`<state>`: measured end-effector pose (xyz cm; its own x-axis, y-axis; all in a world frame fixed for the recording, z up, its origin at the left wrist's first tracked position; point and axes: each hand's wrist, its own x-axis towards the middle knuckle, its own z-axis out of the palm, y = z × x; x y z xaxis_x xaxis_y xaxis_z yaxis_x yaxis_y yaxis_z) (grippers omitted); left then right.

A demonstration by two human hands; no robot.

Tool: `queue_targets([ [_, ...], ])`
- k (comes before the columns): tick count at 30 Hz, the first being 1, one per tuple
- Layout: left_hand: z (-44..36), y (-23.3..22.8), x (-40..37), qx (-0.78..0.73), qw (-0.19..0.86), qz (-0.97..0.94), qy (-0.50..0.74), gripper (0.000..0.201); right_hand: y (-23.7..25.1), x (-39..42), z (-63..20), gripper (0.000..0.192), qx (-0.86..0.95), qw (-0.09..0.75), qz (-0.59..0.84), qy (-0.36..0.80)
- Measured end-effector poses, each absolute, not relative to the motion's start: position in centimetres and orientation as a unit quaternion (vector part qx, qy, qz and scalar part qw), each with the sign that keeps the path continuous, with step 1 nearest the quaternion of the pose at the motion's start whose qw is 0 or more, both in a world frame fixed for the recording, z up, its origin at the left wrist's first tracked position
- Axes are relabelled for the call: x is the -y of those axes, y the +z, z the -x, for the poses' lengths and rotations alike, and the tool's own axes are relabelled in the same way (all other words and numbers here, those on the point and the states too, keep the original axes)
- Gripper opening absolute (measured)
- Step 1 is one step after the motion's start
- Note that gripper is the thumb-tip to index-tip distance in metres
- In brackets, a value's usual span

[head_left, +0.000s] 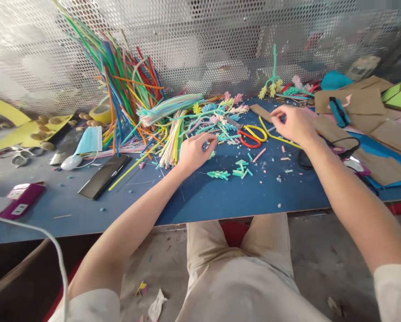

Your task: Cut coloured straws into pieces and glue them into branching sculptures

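Note:
My left hand (196, 152) is over the middle of the table, thumb and forefinger pinched together. A teal pipe cleaner piece (230, 137) sticks out to the right from its fingertips. My right hand (293, 124) is raised further right, fingers curled in a pinch; whatever they hold, if anything, is too small to make out. A bent yellow pipe cleaner (281, 137) lies beneath it. Between the hands rest scissors with red and yellow handles (253, 136). Nearer to me are a teal leafy sprig (218, 175) and several short cut teal pieces (242, 169).
Behind the left hand stand a tall bunch of coloured pipe cleaners (120, 85) and a pale bundle (172, 107). To the left lie a black phone (104, 177), a face mask (89, 139) and metal scissors (24, 155). Brown cardboard pieces (351, 102) are on the right. A perforated metal panel (217, 49) closes the back.

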<state>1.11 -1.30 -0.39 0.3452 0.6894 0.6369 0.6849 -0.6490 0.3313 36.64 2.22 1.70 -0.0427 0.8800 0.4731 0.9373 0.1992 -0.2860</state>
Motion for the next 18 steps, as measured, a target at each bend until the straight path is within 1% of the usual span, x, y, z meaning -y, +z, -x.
queue_targets([
  [2,-1.2,-0.3,1.4,-0.418,-0.004,-0.821,0.388,0.022,1.5,-2.8,-38.4,0.037,0.701,0.254,0.663,-0.065],
  [3,-1.2,-0.3,1.5,-0.419,-0.008,-0.821,0.387,0.021,1.4,-2.9,-39.1,0.044,0.691,0.229,0.682,-0.067],
  [6,-1.3,-0.2,1.6,-0.427,-0.015,-0.818,0.384,0.019,0.9,-3.3,-40.5,0.07,0.665,0.12,0.736,-0.038],
  [7,-1.2,-0.3,1.6,-0.43,-0.016,-0.817,0.383,0.019,0.7,-3.4,-40.7,0.074,0.659,0.087,0.747,-0.025],
  [9,-1.2,-0.3,1.6,-0.434,-0.018,-0.815,0.383,0.019,0.4,-3.8,-40.9,0.076,0.648,0.049,0.76,-0.007],
  [14,-1.2,-0.5,1.6,-0.436,-0.017,-0.816,0.379,0.018,-0.4,-5.1,-41.0,0.073,0.613,0.043,0.788,0.008],
  [18,-1.1,-0.5,1.4,-0.435,-0.017,-0.814,0.385,0.02,-1.0,-5.8,-41.4,0.079,0.61,0.051,0.791,0.006],
])
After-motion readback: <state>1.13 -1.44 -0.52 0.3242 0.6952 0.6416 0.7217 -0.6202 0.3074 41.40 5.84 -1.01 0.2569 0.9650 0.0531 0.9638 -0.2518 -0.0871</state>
